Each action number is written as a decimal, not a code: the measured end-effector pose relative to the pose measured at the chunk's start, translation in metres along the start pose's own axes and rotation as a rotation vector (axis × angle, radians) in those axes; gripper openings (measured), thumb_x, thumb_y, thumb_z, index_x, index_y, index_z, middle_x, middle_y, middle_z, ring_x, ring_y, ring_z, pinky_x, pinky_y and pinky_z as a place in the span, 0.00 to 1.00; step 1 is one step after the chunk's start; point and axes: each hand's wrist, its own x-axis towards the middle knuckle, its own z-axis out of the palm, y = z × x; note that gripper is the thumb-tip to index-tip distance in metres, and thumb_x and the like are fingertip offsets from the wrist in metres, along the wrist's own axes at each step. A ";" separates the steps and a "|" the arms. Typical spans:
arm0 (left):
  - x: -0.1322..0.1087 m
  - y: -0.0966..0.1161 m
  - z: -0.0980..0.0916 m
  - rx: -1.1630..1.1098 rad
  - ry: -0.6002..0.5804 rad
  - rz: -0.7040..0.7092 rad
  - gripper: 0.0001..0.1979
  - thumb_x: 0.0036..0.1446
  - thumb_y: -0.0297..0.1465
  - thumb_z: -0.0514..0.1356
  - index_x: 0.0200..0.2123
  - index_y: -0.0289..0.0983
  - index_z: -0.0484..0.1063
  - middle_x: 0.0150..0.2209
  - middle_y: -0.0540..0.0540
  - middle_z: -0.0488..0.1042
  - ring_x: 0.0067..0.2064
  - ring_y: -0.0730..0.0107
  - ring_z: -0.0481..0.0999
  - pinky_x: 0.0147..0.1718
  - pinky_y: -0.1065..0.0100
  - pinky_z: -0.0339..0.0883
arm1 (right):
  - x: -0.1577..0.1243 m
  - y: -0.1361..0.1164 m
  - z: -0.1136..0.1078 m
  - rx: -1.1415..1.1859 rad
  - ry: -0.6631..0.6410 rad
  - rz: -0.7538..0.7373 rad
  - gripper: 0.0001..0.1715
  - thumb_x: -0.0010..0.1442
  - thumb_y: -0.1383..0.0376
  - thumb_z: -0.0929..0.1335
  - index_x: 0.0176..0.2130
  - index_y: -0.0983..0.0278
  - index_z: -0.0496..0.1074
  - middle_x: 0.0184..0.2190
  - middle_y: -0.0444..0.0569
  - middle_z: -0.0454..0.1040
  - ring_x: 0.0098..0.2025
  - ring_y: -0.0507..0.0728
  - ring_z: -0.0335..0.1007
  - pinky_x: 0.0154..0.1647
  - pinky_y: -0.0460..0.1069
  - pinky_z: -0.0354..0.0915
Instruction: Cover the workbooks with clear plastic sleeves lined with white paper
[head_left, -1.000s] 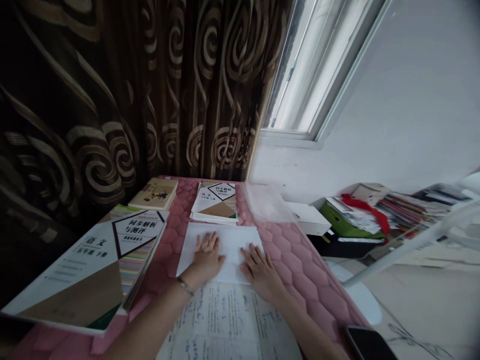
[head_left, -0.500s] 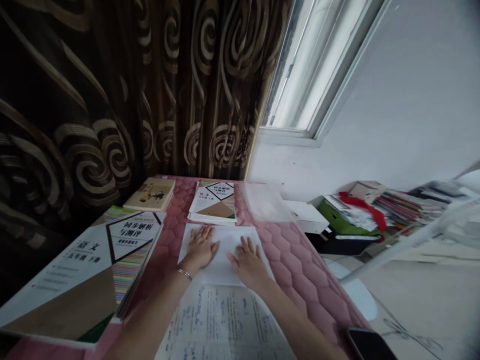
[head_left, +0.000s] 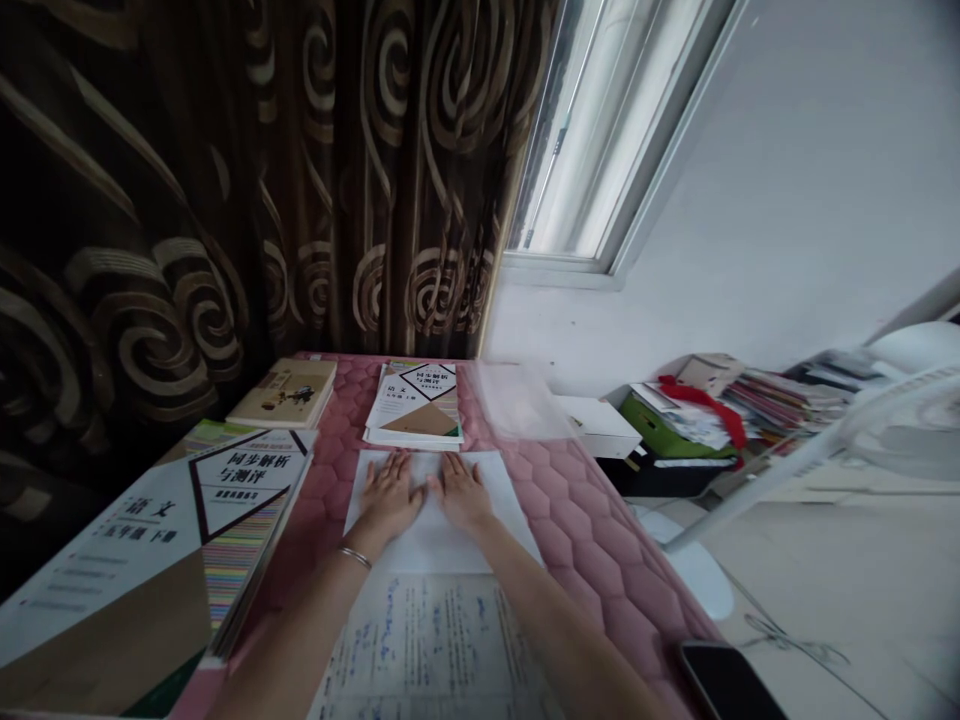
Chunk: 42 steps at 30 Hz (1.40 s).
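Bare left forearm (head_left: 296,635) with a thin silver bangle (head_left: 354,557) at the wrist, bare right forearm (head_left: 540,625), both lower middle of the frame.

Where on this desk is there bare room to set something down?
Pink quilted cover shows right of the white sheet under the left hand and right hand, down to the phone. Left is crowded with workbooks.

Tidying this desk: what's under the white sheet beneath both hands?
Pink quilted mat shows beside the white sheet. What lies directly beneath is hidden by the sheet, the left hand and right hand.
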 end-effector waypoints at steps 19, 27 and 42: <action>-0.005 -0.020 -0.012 0.092 0.031 -0.347 0.33 0.63 0.43 0.42 0.67 0.33 0.52 0.67 0.33 0.54 0.69 0.49 0.49 0.63 0.36 0.30 | -0.008 0.058 -0.011 -0.164 -0.022 0.213 0.39 0.69 0.51 0.48 0.68 0.71 0.48 0.69 0.55 0.47 0.71 0.60 0.38 0.67 0.64 0.38; -0.034 -0.008 -0.029 0.127 0.016 -0.329 0.28 0.62 0.34 0.46 0.63 0.29 0.60 0.67 0.34 0.53 0.68 0.49 0.50 0.64 0.39 0.37 | -0.011 0.053 -0.015 -0.176 -0.044 0.225 0.38 0.68 0.51 0.48 0.68 0.71 0.47 0.69 0.55 0.47 0.71 0.60 0.38 0.67 0.63 0.39; -0.100 -0.006 -0.016 -0.064 0.076 -0.138 0.26 0.65 0.39 0.45 0.62 0.38 0.62 0.66 0.42 0.59 0.66 0.55 0.56 0.64 0.46 0.44 | -0.017 -0.047 -0.025 -0.161 0.087 -0.039 0.24 0.64 0.51 0.61 0.43 0.66 0.76 0.52 0.63 0.69 0.55 0.66 0.62 0.52 0.57 0.60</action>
